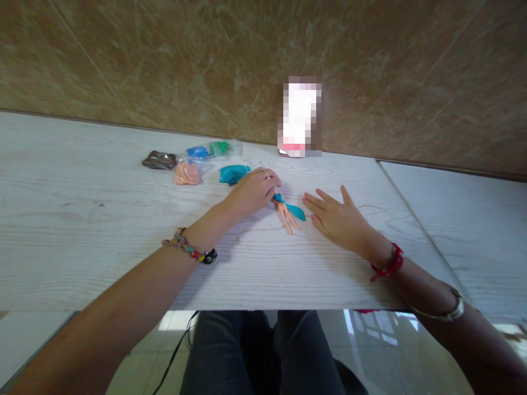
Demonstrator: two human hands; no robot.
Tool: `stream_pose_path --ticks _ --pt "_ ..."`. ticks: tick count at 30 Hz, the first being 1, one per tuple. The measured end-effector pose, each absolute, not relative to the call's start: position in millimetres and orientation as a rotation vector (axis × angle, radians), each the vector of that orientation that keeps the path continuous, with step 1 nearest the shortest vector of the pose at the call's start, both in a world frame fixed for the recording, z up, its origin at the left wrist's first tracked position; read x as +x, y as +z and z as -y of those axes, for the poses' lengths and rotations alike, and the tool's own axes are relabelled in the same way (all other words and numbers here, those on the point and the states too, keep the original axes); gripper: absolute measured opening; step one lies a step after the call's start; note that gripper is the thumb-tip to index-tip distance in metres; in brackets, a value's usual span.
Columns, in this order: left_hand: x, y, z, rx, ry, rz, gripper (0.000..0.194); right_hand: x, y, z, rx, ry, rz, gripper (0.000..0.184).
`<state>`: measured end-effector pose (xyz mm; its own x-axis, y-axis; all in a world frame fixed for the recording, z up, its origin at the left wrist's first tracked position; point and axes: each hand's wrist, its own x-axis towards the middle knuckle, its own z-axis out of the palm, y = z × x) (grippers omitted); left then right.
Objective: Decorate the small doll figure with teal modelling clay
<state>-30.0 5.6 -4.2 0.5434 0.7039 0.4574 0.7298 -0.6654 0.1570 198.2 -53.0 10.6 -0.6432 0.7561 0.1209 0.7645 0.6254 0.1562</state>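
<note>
Brown marbled wall panels (185, 66) rise behind a pale wood-grain tabletop (102, 247), on which a small clay figure (284, 211) lies in front of the seated person. Peach-coloured strands extend from the figure toward the near edge, and a teal piece with a broad, rounded end (295, 212) slants across them to the right. At the figure's far end, the left hand (257, 191) is bent over it, with curled fingers touching it and hiding that part; how firmly they pinch it cannot be told. This hand wears a ring, and a beaded bracelet (193, 251) circles its wrist. Just to the right of the figure, the right hand (340, 219) is empty, palm down, its fingers spread and apart from the clay; a red cord bracelet (389, 264) and, farther up the arm, a metal bangle (448, 311) are on that side. Beyond the figure, a pixelated phone (300, 118) leans against the wall. To the left of the figure and farther back lie a teal clay packet (234, 174), partly behind the left hand, a peach clay packet (187, 173), a clear bag of blue and green clay (208, 148) and, farthest left, a dark brown clay packet (160, 159).
</note>
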Motion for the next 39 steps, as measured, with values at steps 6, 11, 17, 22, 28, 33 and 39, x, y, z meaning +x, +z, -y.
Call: stream_pose_path --ticks 6,11,17,22,28,33,39 --pt "-33.2 -7.6 -9.2 -2.712 -0.794 1.249 0.022 205.4 11.5 49.4 -1.379 -0.257 2.725 0.047" --pt "-32.0 -4.5 -6.6 -2.756 -0.745 1.239 0.023 209.0 11.8 38.2 -1.403 -0.062 2.736 0.045" --pt "-29.6 -0.8 -0.8 -2.764 -0.729 1.177 0.025 208.9 12.0 40.8 -1.412 -0.046 2.733 0.042" --pt "-29.8 -1.3 -0.9 -2.777 -0.711 1.176 0.027 211.7 10.5 45.7 -1.415 -0.009 2.783 0.043" --pt "-30.8 -1.8 -3.3 -2.809 -0.73 1.169 0.026 213.7 9.2 42.5 -1.446 0.019 2.732 0.049" --pt "-30.7 -1.3 -3.0 -2.814 -0.713 1.163 0.027 217.3 5.4 44.0 -1.515 -0.084 2.743 0.051" --pt "-31.1 -2.8 -3.7 -2.806 -0.684 1.135 0.028 218.3 4.6 48.9 -1.515 -0.065 2.829 0.055"
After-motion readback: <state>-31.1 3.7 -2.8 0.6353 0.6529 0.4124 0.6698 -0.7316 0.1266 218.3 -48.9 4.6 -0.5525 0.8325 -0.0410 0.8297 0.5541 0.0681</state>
